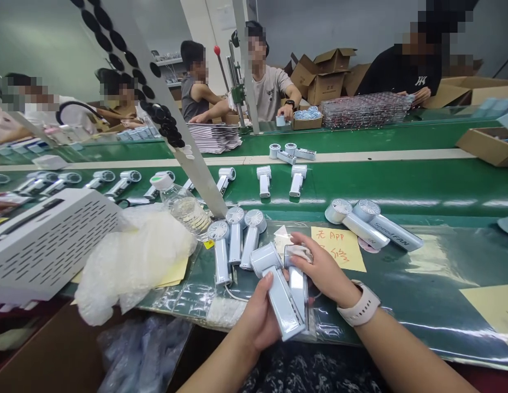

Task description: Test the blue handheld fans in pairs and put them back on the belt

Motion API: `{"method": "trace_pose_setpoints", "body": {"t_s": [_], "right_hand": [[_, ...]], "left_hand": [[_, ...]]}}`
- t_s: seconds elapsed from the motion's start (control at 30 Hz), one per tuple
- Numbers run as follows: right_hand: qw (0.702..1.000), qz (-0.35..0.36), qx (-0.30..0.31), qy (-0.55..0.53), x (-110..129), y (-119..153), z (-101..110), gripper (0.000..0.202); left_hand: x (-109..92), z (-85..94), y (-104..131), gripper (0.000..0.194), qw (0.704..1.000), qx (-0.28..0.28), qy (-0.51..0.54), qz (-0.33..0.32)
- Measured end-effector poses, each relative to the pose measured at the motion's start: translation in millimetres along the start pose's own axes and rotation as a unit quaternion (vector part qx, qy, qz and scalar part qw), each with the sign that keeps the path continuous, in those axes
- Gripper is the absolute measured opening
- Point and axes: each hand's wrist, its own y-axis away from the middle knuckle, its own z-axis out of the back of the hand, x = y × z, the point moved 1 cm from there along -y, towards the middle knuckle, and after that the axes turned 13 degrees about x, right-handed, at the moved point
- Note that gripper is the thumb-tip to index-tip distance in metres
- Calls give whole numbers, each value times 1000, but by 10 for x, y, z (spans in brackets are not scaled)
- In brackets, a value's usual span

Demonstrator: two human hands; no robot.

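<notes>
Head view, as seen over the shoulder: the left hand [260, 316] has its thumb on the handle of the nearer fan [284, 303], fingers wrapped beneath, holding it tilted above the front edge of the desk [426, 316]. Just behind, partly hidden, is a second fan [298, 284]; the right hand [330, 273] holds a white cloth [300, 252] at its round head, fingers bent lightly around (whether the left fingers also carry that second fan, I cannot tell).

Both look light and stiff to me, with glossy shells that could slide in a dry palm. The straight handle seems the surest place to hold. The round head probably wants gentler treatment (a knock might scuff it or crack a grille). Three fans [235, 240] sit side by side to the left of the hands; a yellow note [346, 248] and two larger-looking fans [395, 232] lie to the right.
</notes>
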Motion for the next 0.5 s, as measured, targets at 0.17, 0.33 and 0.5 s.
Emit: {"method": "trace_pose_setpoints", "body": {"t_s": [0.17,0.33,0.5], "right_hand": [[995,-32,96,-24,39,1,137,50],[999,-22,4,30,-15,-111,-35,29],[999,3,33,38,-44,-84,16,35]], "left_hand": [[12,18,-1,37,1000,11,-5,12],[21,3,5,36,1000,-11,3,-1],[10,0,1,38,1000,6,-9,6]]}}
